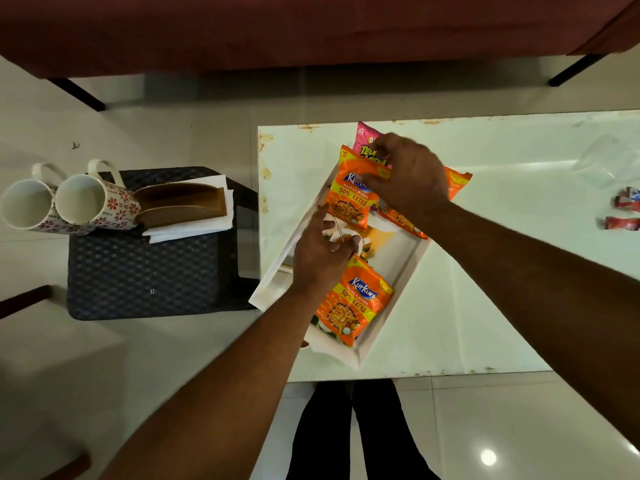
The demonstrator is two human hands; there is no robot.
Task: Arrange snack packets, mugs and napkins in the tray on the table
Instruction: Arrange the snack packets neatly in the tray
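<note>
Table (485, 271), left end. White tray (398, 251) lies on a slant, running from near the near-left corner toward the far edge; its left corner juts slightly past the table's left edge.

- Near orange packet (353, 303): flat in the near end of the tray, label up.
- Far orange packet (348, 195): in the far end of the tray. Right hand (412, 174) is over its top right corner, fingers (381, 147) curled and gripping the packet there.
- Pink packet (367, 142): at the tray's far end, partly under the far orange packet and the right hand.
- Third orange packet (459, 181): beneath the right forearm, lying across the tray's right rim and onto the table.
- Left hand (322, 251): inside the tray between the two orange packets, fingers curled, thumb by the far packet's lower corner (cannot tell whether it holds anything).

Off the table, beside its left edge: dark woven stool (145, 271). On it stand a floral mug (27, 204) and a second mug (104, 206), side by side, touching. Just right of them is a brown napkin holder (180, 206) on a stack of white napkins (194, 225).

Table's right edge: two red wrappers (627, 199).

Maroon sofa (311, 29) beyond the far edge.
</note>
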